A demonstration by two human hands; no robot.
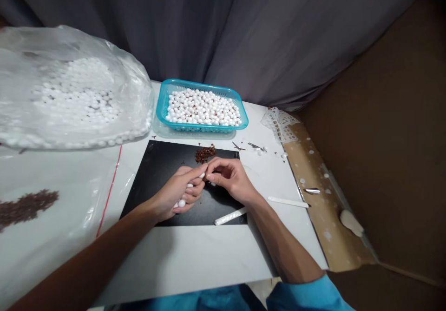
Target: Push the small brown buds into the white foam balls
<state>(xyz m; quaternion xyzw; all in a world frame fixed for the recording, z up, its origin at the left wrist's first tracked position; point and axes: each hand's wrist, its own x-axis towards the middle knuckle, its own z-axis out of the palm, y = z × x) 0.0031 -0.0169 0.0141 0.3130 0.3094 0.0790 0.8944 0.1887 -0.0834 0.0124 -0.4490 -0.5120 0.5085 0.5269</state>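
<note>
Over a black mat (153, 176), my left hand (183, 190) is closed around several small white balls (181, 203). One more white ball (201, 175) is pinched between its thumb and forefinger. My right hand (228, 176) meets it there, thumb and forefinger pressed together at that ball; whatever they hold is too small to make out. Just beyond the fingertips lies a little heap of brown bits (205, 153) on the mat. A white stick-like tool (230, 216) rests at the mat's near right corner, close to my right wrist.
Behind the mat stands a blue basket (202, 127) full of white balls. A large clear bag (135, 88) of white balls fills the back left, with a red-edged zip bag (80, 185) of brown bits nearer. A white pen-like tool (289, 202) and tweezers-like pieces (257, 147) lie right.
</note>
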